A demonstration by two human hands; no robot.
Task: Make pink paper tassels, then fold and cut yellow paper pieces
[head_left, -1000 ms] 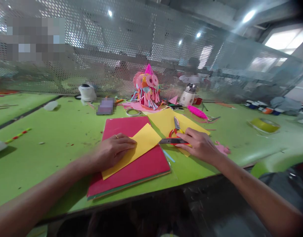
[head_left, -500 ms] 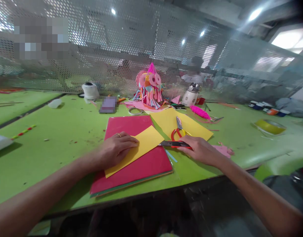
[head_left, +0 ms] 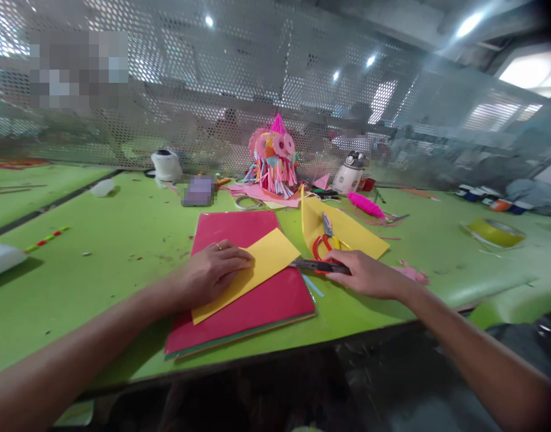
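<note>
My left hand point(head_left: 212, 271) lies flat, fingers together, on a small yellow paper sheet point(head_left: 252, 265) that rests on a red stack of coloured paper point(head_left: 248, 288). My right hand point(head_left: 369, 275) grips a dark utility knife point(head_left: 313, 264), its tip pointing left toward the yellow sheet's right edge. Just beyond the knife, red-handled scissors point(head_left: 325, 238) lie on a larger yellow sheet point(head_left: 347, 231) whose left edge curls up.
A pink fringed paper craft point(head_left: 274, 157) stands at the back by the perforated metal screen point(head_left: 257, 90). Near it are a tape ring point(head_left: 247, 203), a white bottle point(head_left: 349, 173), a pink yarn spool point(head_left: 365, 205) and a yellow tape roll point(head_left: 494, 231). The green table edge point(head_left: 257, 354) runs close to me.
My right hand slid the knife slightly left and nearer the small yellow sheet. The big yellow sheet's left edge has lifted. My left hand stayed put.
</note>
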